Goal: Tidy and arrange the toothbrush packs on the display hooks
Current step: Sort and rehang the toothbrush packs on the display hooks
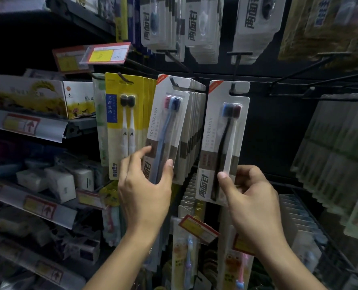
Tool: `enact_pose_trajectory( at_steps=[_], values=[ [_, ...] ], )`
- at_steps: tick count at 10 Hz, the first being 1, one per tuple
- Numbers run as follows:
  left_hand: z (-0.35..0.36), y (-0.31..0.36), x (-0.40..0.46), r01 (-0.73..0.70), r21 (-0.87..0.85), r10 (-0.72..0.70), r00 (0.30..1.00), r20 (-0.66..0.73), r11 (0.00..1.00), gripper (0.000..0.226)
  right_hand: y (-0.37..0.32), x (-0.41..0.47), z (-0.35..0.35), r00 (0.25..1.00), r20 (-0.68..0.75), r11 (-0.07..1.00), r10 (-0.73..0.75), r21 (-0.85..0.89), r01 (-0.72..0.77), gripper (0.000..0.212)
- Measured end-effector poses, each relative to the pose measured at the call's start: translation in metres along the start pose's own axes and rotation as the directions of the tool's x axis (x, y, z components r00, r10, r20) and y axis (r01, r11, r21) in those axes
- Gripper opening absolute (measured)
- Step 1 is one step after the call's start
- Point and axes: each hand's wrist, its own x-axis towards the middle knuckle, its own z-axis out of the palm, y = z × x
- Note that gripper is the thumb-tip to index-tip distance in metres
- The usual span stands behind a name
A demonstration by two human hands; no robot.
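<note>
My left hand (pixel 146 185) pinches the bottom of the front white toothbrush pack (pixel 167 126), which hangs tilted on a black hook (pixel 173 81) before a row of several like packs. My right hand (pixel 251 195) grips the lower end of a single white toothbrush pack (pixel 224 139); its top slot sits at the tip of the neighbouring hook (pixel 233 86). To the left, yellow toothbrush packs (pixel 123 114) hang on their own hook.
More white packs (pixel 201 28) hang on the row above. An empty black hook (pixel 311 63) juts out at upper right. Green-white packs (pixel 339 147) fill the right side. Shelves with boxes (pixel 27 97) and price tags stand at left; children's brushes (pixel 186 252) hang below.
</note>
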Motion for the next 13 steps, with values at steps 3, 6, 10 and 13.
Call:
enact_pose_trajectory(
  at_steps=[3,6,10,13],
  values=[
    [0.007,-0.001,0.000,-0.033,0.031,0.033,0.999,-0.006,0.999,0.033,0.001,0.002,0.005,1.000,-0.012,1.000,-0.010,0.013,0.010,0.014],
    [0.017,0.001,0.003,-0.006,0.095,0.004,1.000,0.024,0.995,0.036,0.002,0.004,0.006,1.000,-0.026,1.000,0.000,0.023,0.001,0.016],
    [0.020,-0.002,-0.001,-0.055,0.142,0.050,0.998,0.038,0.988,0.041,0.005,0.003,0.006,0.995,-0.100,1.000,0.006,-0.026,-0.008,0.029],
    [0.012,0.000,-0.004,-0.071,0.133,0.067,0.997,0.037,0.989,0.049,0.005,-0.001,0.003,0.994,-0.109,0.998,-0.004,-0.061,-0.003,0.020]
  ],
)
